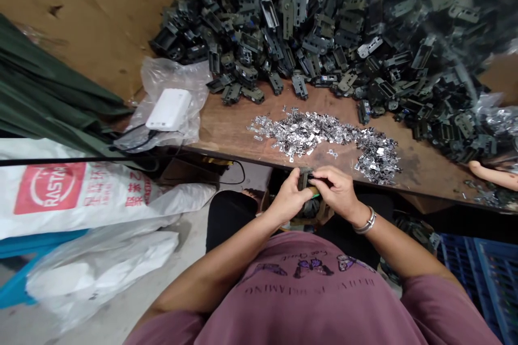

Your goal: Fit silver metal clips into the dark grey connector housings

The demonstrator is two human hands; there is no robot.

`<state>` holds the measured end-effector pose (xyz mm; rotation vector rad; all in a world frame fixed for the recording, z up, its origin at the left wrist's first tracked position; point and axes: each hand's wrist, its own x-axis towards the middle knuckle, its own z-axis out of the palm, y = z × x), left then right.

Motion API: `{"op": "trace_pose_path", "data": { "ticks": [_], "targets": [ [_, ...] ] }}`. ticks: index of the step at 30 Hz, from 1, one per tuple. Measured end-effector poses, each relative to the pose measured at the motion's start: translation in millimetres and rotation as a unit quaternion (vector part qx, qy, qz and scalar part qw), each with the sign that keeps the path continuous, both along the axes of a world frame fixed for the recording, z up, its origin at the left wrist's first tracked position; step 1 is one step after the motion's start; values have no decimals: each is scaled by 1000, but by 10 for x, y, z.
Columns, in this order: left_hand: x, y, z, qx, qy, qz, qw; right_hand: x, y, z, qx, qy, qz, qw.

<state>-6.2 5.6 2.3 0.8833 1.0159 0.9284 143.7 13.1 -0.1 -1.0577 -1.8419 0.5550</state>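
I count two hands working at the near edge of the bench, and neither is open. The left hand (288, 198) and the right hand (335, 192) are close together, with their fingers curled around one dark grey plastic housing (305, 179). The fingers of both hands press on it from either side, and the right fingertips (319, 173) bear on its upper end. Between the hands, one small green piece (316, 194) shows at the housing's lower edge, but I can't tell what it is or whether it is attached. The housing sits just past the edge of the wooden workbench (226, 126), above the person's lap, and is partly hidden by the fingers.

On the bench in front of the hands lies one long scatter of small silver metal clips (307, 132), thickening into a denser clump (378, 159) near the right hand; there are far too many to count. Beyond it rises one huge heap of dark plastic housings (324, 27), also beyond counting. The right wrist wears one metal bracelet (364, 221). To the left, one white box (169, 109) rests on a clear plastic bag (170, 81). At the right edge, one co-worker's hand (491, 175) reaches in, well apart from both.
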Motion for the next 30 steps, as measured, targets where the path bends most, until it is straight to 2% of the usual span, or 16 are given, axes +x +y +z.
{"op": "trace_pose_path", "data": {
  "ticks": [7,10,13,17,19,23,25,27,30],
  "targets": [
    [7,-66,8,107,136,8,985,-10,-49,-44,86,-33,-22,995],
    [-5,-103,-25,146,238,8,960,-21,-99,-100,108,-81,-30,990],
    [-46,-134,-17,165,338,-31,926,-14,-144,-127,112,-110,-4,988],
    [-112,-124,39,205,353,-72,910,114,-118,-54,58,-59,45,996],
    [-145,-98,55,251,338,-58,905,242,-64,-7,4,-20,12,1000],
    [-235,-43,66,326,324,24,888,521,34,-4,-95,9,-74,993],
    [-294,-26,77,330,300,55,893,617,40,-39,-125,-5,-82,989],
    [-349,-14,86,305,262,69,913,669,18,-71,-138,-24,-82,987],
    [-401,-8,74,193,177,71,962,700,-17,-83,-148,-44,-80,985]
  ]
}}
